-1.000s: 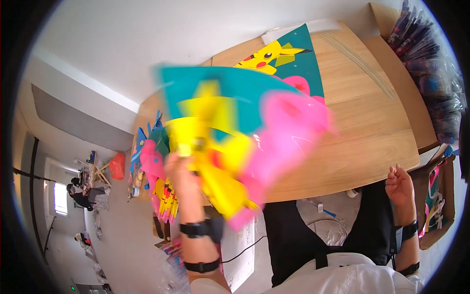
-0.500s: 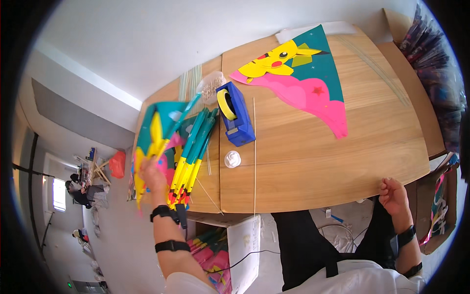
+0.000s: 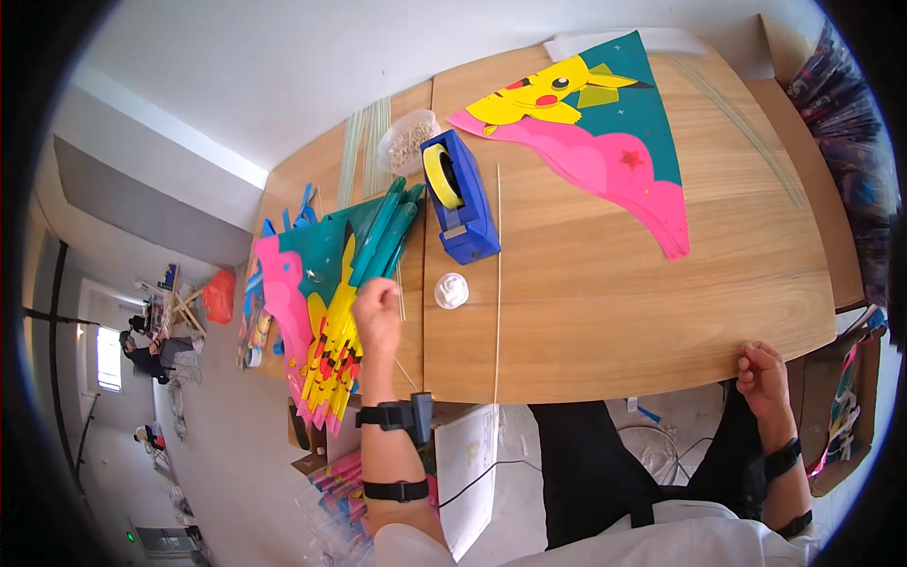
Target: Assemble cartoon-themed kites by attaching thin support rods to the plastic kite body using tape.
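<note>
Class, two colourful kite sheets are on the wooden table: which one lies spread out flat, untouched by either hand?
The teal, pink and yellow triangular kite sheet at the far side lies flat alone; the left hand rests on the other stack.

Your left hand [image 3: 376,314] covers part of the kite stack [image 3: 326,312], so you cannot tell whether the fingers pinch a sheet or only press on it. The stack's lower tips hang past the wooden table [image 3: 605,312] edge. Your right hand [image 3: 761,375] curls over the near edge, fingertips hidden beneath. The contents of the clear plastic tub [image 3: 407,142] are too small to tell. The bundle of wrapped packs [image 3: 855,123] at the right blurs into the dark rim.
</note>
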